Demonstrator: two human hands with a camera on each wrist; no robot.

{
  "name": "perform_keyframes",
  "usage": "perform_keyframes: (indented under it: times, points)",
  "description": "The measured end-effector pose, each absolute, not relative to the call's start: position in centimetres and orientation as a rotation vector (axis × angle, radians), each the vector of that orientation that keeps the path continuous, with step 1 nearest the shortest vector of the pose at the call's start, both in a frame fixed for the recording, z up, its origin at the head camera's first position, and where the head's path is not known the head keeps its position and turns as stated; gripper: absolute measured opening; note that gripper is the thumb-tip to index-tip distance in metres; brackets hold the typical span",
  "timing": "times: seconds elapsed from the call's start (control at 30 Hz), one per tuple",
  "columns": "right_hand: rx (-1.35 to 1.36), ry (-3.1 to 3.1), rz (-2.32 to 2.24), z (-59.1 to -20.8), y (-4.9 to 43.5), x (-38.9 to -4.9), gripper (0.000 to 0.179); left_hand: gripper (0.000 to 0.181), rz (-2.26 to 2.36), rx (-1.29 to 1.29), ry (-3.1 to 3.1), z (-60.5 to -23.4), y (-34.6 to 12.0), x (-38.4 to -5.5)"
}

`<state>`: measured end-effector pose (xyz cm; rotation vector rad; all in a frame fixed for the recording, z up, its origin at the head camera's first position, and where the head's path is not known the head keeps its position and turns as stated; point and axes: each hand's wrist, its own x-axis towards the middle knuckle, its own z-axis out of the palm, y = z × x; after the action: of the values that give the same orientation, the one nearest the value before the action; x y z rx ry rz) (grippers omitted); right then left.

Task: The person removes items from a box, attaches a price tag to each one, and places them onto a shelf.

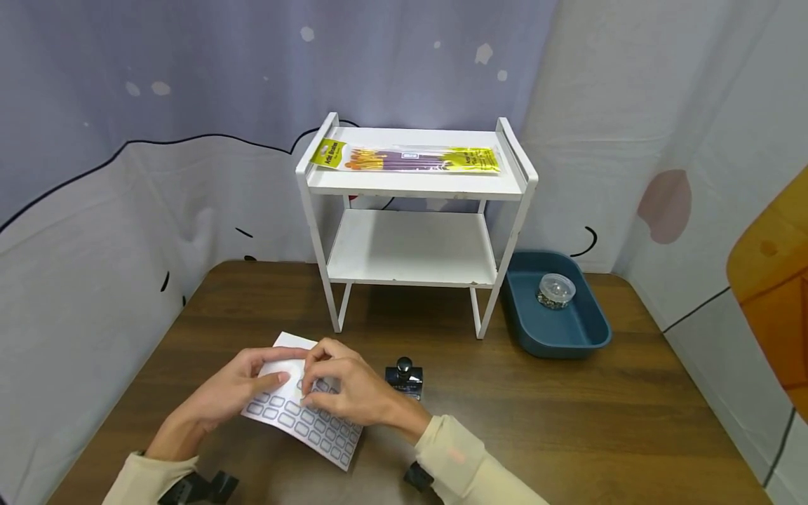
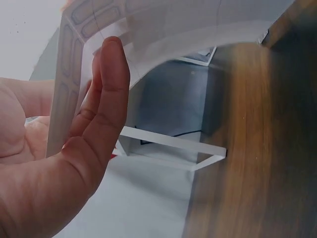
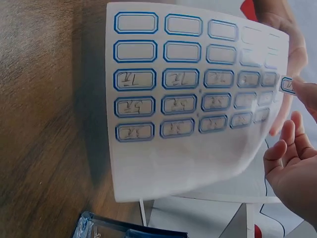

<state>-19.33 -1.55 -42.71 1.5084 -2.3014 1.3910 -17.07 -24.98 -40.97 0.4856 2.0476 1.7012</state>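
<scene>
My left hand holds a white sheet of sticker labels at its left side, the thumb on the front. The sheet bends in a curve in the left wrist view. Its blue-framed labels stand in rows, some blank and some with handwriting; a bare white strip shows beside them. My right hand is over the sheet and pinches one small written label at the sheet's edge in the right wrist view.
Just right of the sheet lies a dark object with a round knob. Behind stands a white two-tier shelf, with a pack of paintbrushes on top. A blue tray with a clear round tub sits at right.
</scene>
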Motion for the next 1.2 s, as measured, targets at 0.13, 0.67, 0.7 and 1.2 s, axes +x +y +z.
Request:
perform_keyframes:
  times: [0.13,0.67,0.7,1.2]
  points:
    - [1.488,-2.302,1.451,-42.6,-1.2,-19.5,0.009,0.046,1.674,0.469,2.064,-40.9,-25.5,-17.0]
    - [1.243,-2.348,1.961,-42.8,2.0,-20.2,0.005,0.042,1.698,0.225,2.141,-42.9,-31.8,-16.9]
    - [1.235,-2.347,1.97,-42.8,2.3,-20.1,0.006,0.043,1.675,0.201,2.172,-43.1,-32.1,-16.9]
    - [1.216,-2.441,1.927,-43.2,6.3,-19.6,0.023,0.059,1.149,0.005,2.64,-46.9,-34.7,-17.8]
